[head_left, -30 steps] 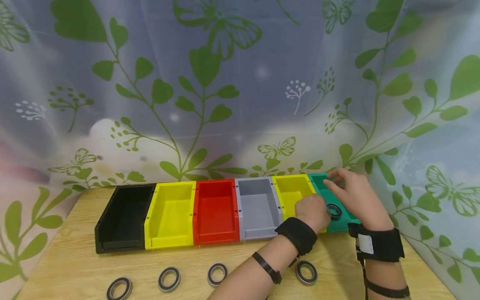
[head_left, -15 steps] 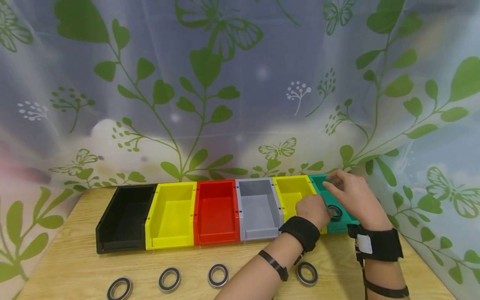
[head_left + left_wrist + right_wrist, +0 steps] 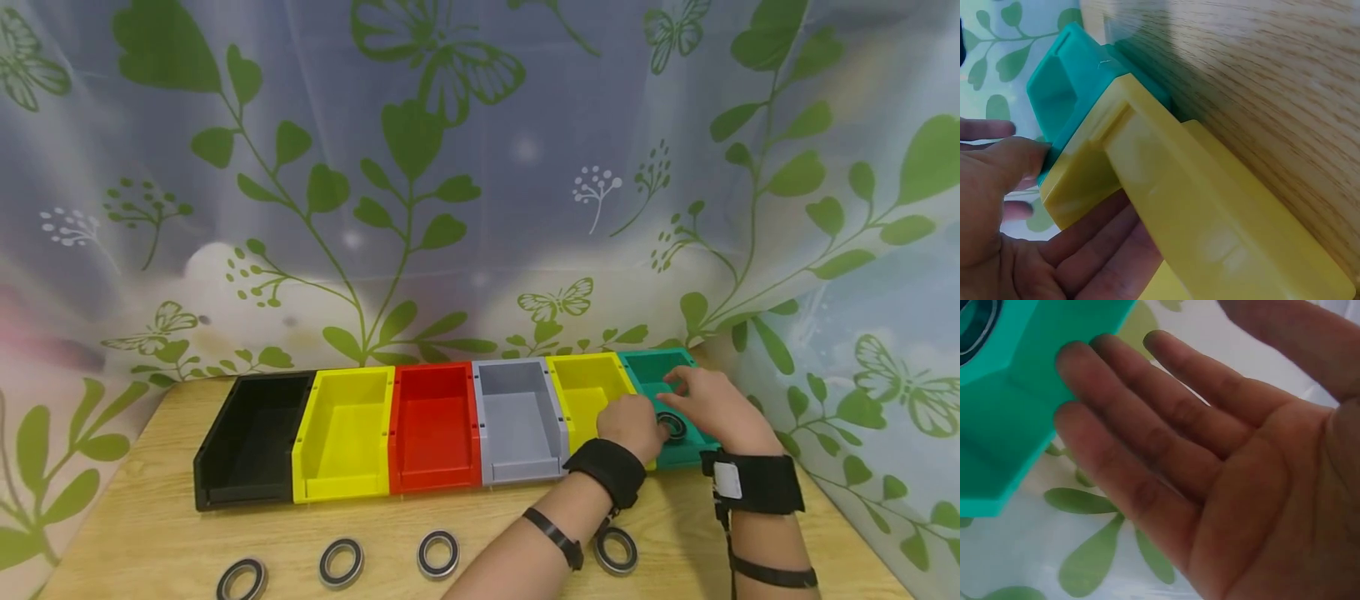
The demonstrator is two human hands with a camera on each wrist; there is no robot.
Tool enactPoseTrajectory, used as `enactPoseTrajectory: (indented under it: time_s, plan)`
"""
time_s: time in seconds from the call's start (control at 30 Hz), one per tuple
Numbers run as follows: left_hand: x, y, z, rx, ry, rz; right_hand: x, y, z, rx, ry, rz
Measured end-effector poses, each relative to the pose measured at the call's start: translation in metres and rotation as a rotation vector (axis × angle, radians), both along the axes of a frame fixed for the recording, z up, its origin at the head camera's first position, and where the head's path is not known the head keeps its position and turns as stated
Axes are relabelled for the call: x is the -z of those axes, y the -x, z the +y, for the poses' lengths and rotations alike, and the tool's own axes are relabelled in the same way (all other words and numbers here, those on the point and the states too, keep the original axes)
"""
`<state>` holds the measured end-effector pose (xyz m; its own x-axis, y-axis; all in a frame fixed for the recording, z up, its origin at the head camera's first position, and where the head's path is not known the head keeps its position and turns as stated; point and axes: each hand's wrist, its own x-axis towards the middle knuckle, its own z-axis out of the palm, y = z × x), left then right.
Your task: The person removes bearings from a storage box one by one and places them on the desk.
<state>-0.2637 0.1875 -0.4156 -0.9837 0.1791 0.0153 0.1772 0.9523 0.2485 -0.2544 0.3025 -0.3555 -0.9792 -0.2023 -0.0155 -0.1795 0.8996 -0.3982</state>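
In the head view, a dark-sealed ball bearing [image 3: 671, 426] lies in the green bin [image 3: 678, 457] at the right end of the row. My left hand [image 3: 630, 423] straddles the adjoining walls of the green bin and the right-hand yellow bin [image 3: 592, 371]. In the left wrist view its thumb presses on the green side, while the other fingers reach into the yellow bin [image 3: 1185, 200], partly hidden by its wall. Over the green bin's right side hovers my right hand [image 3: 716, 404], fingers loosely extended and holding nothing. Part of the bearing [image 3: 977, 328] shows in the right wrist view.
Leftward in the row stand a grey bin [image 3: 517, 417], a red bin [image 3: 435, 429], another yellow bin [image 3: 345, 433] and a black bin [image 3: 251, 442]. Several bearings [image 3: 438, 554] lie in front on the wooden table [image 3: 142, 517]. A leaf-patterned curtain [image 3: 480, 208] hangs behind.
My right hand has lowered and shifted slightly right. My left hand has edged a little to the right, staying at the yellow and green bins.
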Motion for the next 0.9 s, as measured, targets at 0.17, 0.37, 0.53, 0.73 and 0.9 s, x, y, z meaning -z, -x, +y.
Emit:
enactPoseTrajectory:
  time_s: [0.17, 0.37, 0.53, 0.73, 0.9]
  plan:
    - [-0.001, -0.003, -0.001, 0.005, 0.015, -0.005, 0.01, 0.008, 0.007, -0.009, -0.04, -0.017]
    - [0.001, -0.002, -0.001, 0.005, 0.001, -0.017, 0.021, 0.014, 0.013, -0.018, -0.066, -0.069]
    - [0.004, 0.0, 0.001, 0.008, 0.0, -0.012, 0.031, 0.019, 0.015, 0.002, -0.08, -0.089]
    - [0.004, -0.001, 0.002, 0.004, 0.027, 0.01, 0.036, 0.024, 0.014, 0.001, -0.086, -0.114]
    - [0.002, -0.003, 0.001, 0.009, 0.039, 0.023, 0.04, 0.026, 0.014, -0.007, -0.067, -0.124]
